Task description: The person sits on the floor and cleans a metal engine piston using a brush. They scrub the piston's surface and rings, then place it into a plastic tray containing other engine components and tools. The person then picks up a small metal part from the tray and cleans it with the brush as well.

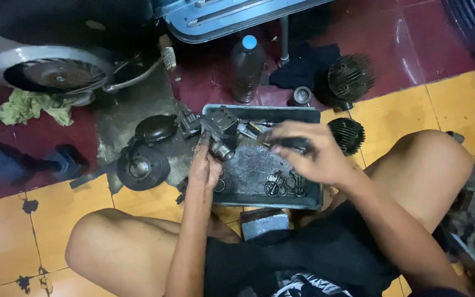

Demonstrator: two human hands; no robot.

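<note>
Our left hand (205,165) grips a small metal engine part (219,132), holding it up over the near-left corner of the tray (314,201). Our right hand (309,154) is clenched round a dark-handled tool (287,143), its tip aimed at the part. We judge we are mid-cleaning or loosening something on it; the next move calls for a steady left grip while the tip finds its place. Rings (284,184) lie in the tray. Beyond stand a bottle (247,69) and two finned cylinders (349,77), on the floor.
</note>
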